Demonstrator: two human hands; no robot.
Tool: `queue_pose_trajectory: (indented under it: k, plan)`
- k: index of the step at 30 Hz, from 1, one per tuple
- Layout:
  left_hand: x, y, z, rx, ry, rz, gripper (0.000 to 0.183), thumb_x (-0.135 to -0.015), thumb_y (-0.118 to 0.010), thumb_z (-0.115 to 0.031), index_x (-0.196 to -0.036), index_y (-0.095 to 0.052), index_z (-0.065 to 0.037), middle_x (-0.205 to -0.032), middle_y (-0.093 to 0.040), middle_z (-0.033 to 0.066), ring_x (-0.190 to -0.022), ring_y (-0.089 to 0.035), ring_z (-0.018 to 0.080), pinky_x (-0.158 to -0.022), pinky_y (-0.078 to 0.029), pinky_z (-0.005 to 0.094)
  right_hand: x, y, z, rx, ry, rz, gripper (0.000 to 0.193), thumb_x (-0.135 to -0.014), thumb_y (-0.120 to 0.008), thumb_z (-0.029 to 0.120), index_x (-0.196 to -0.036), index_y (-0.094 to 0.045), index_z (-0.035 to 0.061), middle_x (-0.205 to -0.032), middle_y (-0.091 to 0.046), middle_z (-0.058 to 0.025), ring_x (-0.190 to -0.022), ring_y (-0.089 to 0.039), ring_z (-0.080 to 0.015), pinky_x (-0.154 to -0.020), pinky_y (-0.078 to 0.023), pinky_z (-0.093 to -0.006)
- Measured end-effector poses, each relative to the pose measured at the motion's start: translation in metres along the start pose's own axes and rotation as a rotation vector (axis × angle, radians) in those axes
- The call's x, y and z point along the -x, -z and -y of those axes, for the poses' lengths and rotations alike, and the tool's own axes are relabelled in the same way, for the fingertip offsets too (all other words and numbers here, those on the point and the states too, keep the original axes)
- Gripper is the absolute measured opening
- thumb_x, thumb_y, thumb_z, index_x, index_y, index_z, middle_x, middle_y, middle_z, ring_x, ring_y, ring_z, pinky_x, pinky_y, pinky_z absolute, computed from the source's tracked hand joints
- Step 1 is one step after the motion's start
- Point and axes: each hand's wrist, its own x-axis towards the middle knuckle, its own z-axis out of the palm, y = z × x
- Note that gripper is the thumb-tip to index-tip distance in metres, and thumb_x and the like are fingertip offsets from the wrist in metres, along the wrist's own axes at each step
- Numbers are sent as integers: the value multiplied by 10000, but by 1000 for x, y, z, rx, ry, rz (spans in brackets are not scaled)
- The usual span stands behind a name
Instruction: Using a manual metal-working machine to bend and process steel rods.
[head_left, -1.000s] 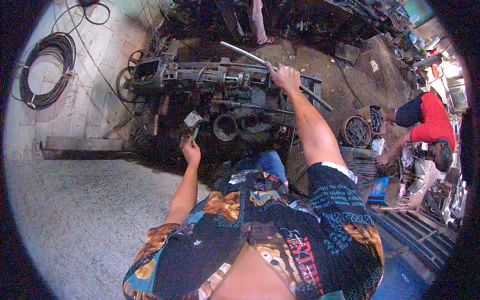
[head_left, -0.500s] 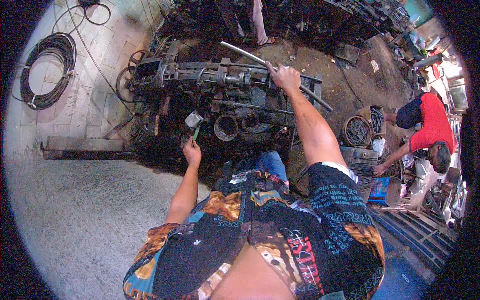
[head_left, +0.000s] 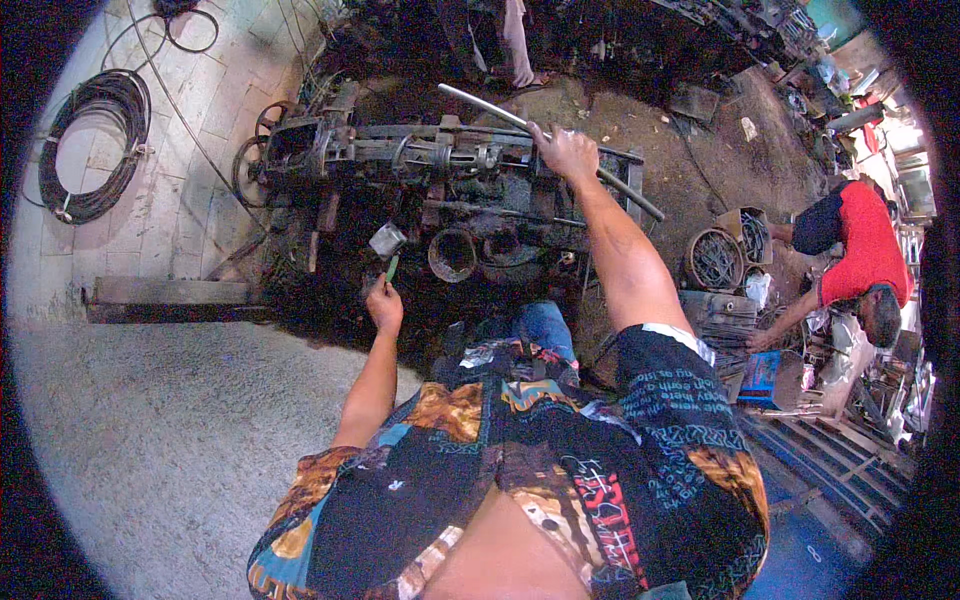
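Observation:
My right hand (head_left: 568, 154) is closed around a long grey metal bar (head_left: 482, 107), which slants over the right end of a dark, greasy machine (head_left: 370, 150). Lower and to the left, my left hand (head_left: 384, 305) grips a thin green handle (head_left: 391, 268). Just beyond that handle sits a pale, squarish piece (head_left: 387, 240); whether the two are joined I cannot tell. A round, rusty ring-shaped opening (head_left: 452, 255) lies to the right of my left hand. Deep shadow hides much of the machine's lower part.
A coil of black cable (head_left: 95, 145) lies on pale tiles at left. To the right, a person in a red shirt (head_left: 868, 245) bends over boxes beside a round basket of metal pieces (head_left: 715, 260). Another person's legs (head_left: 515, 45) show at the far side.
Both hands keep their grips and nearly the same places. A collar on the machine's shaft, left of my right hand, looks different, as if turned or shifted.

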Motion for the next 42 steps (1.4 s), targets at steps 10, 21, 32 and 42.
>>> queue_pose_trajectory:
  k: [10,21,32,42]
  plan:
    - [1,-4,6,61,22,-6,259,-831,-543,-49,-1067,-615,30,-984,-636,222,-894,-634,320,-778,-493,356,-2,-1,-2,12,-16,0,702,-856,-299,654,-945,-660,59,-865,-659,-198,-847,-636,-356,-748,-498,-461]
    - [0,1,-1,7,105,53,255,-831,-549,-58,-1060,-616,30,-993,-629,229,-903,-624,337,-781,-490,375,0,1,0,22,8,18,691,-859,-290,648,-1007,-647,75,-903,-654,-208,-882,-624,-374,-784,-489,-457]
    - [0,-8,16,-1,33,21,262,-807,-572,-69,-1054,-630,-3,-955,-636,220,-865,-621,356,-758,-492,400,-1,8,3,-8,-25,86,727,-852,-279,664,-1004,-649,57,-921,-646,-223,-899,-620,-372,-793,-489,-456]
    - [2,-6,11,-20,1,-5,270,-825,-562,-90,-1076,-626,-12,-929,-643,216,-816,-635,347,-703,-501,395,2,8,6,24,7,39,696,-858,-305,650,-983,-656,62,-882,-648,-226,-865,-625,-372,-742,-500,-466]
